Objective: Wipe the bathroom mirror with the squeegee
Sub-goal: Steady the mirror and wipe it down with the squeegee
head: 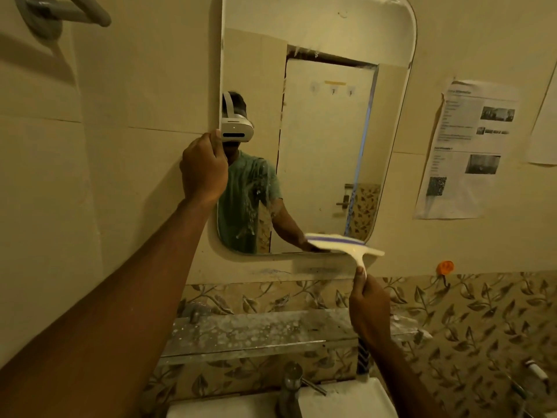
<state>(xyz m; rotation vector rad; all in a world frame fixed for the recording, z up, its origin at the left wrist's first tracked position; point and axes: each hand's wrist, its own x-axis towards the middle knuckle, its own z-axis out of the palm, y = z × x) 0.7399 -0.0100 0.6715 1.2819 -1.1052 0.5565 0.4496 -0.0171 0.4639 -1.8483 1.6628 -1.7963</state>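
A tall mirror (325, 131) with rounded corners hangs on the tiled wall ahead; white streaks and drips mark its lower left part. My left hand (205, 168) grips the mirror's left edge at mid height. My right hand (369, 309) holds the handle of a white squeegee (346, 245) with a purple stripe. Its blade lies level against the mirror's bottom right edge, partly over the frame.
Below the mirror runs a spattered glass shelf (256, 333). A tap (291, 387) and a white basin (346, 399) sit under it. Printed sheets (467, 149) are stuck on the wall to the right, above an orange hook (445, 267). A grey bar (60, 10) is at top left.
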